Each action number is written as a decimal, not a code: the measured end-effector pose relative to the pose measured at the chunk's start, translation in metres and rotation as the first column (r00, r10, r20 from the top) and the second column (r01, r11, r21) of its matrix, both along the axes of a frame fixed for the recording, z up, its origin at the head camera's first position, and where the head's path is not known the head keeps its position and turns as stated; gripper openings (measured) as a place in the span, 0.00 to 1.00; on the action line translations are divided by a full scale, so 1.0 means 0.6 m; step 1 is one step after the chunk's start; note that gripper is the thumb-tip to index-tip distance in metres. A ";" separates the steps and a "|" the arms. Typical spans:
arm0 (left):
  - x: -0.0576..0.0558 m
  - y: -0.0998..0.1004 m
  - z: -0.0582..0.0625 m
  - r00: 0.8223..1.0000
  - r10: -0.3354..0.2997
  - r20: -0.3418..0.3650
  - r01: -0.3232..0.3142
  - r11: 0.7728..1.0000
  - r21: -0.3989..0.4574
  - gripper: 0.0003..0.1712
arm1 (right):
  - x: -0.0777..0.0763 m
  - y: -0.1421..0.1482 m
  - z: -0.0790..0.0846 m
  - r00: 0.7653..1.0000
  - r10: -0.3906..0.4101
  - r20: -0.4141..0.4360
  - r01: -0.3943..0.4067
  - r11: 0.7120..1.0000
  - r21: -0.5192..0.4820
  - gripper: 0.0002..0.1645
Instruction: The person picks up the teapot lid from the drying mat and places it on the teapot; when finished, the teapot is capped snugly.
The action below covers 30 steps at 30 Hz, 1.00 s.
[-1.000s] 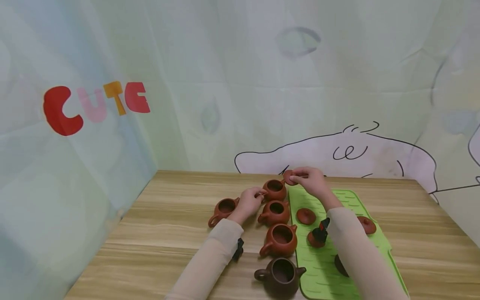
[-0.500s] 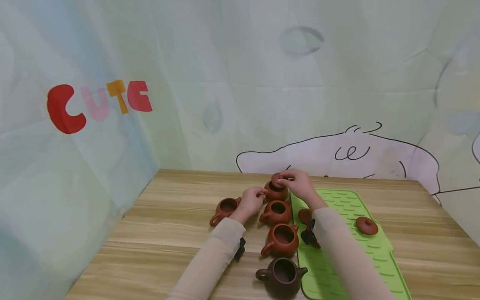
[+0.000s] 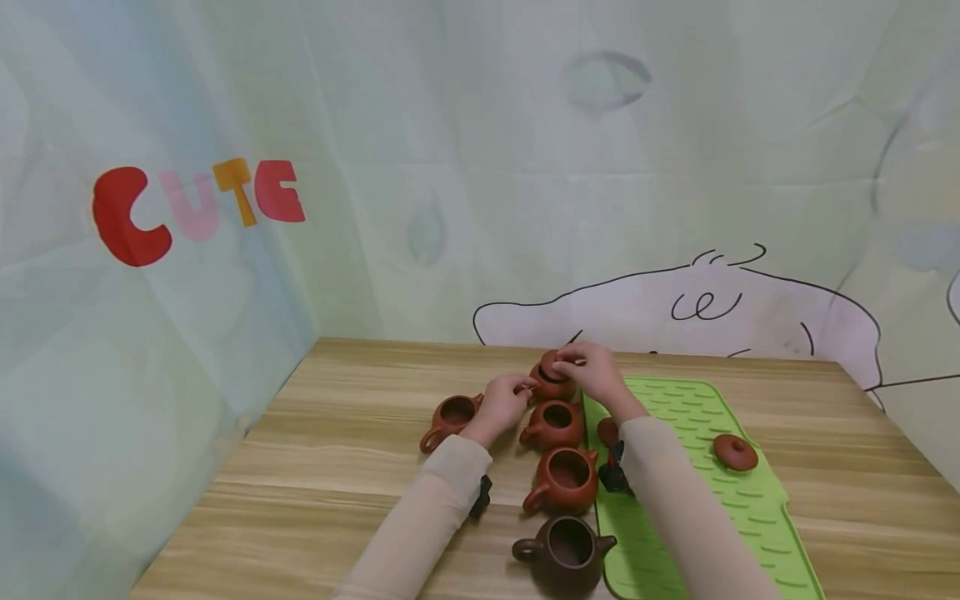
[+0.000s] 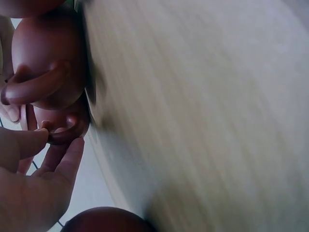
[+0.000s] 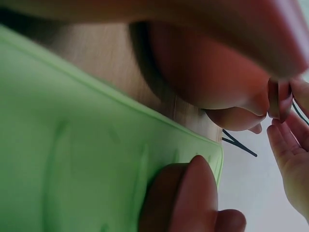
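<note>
At the far end of a row of clay teapots stands a reddish-brown teapot (image 3: 546, 388). My left hand (image 3: 501, 405) pinches its handle (image 4: 67, 135) between thumb and fingers, as the left wrist view shows. Tilted over its opening is a round lid (image 3: 552, 367), held at the edge by the thumb and fingers of my right hand (image 3: 592, 372). In the right wrist view that lid (image 5: 280, 99) appears edge-on beside the fingertips. Just nearer than this pot sits another open reddish teapot (image 3: 555, 423).
Nearer in the row are an orange-brown teapot (image 3: 567, 481) and a dark brown teapot (image 3: 562, 554), both lidless. Another open teapot (image 3: 450, 419) stands left of my left hand. A green mat (image 3: 742, 517) on the right bears a lid (image 3: 736, 452) and another lid (image 3: 608, 430) partly behind my right wrist.
My right hand has carried the lid leftward from beside the far teapot to over its opening, then slightly lower. My left hand has stayed at the handle.
</note>
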State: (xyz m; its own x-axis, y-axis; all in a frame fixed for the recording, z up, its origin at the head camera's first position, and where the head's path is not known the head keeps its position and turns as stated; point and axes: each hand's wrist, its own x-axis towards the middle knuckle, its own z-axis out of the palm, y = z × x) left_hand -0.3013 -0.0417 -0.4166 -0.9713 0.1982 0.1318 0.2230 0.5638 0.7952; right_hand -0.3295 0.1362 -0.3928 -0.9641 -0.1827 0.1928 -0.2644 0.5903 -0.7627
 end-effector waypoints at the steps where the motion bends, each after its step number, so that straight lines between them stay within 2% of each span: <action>1: 0.000 0.000 0.000 1.000 0.000 -0.002 0.000 1.000 0.000 0.13 | 0.000 0.000 0.000 1.000 0.000 -0.001 0.000 1.000 0.003 0.15; 17: 0.003 0.000 -0.001 0.999 -0.006 -0.039 0.007 1.000 0.007 0.13 | -0.007 -0.001 -0.010 0.999 0.042 -0.014 -0.041 0.994 0.105 0.16; 30: 0.003 -0.001 -0.001 1.000 -0.005 -0.018 0.005 1.000 0.003 0.13 | -0.008 -0.002 -0.011 0.999 0.040 0.015 -0.042 0.990 0.134 0.18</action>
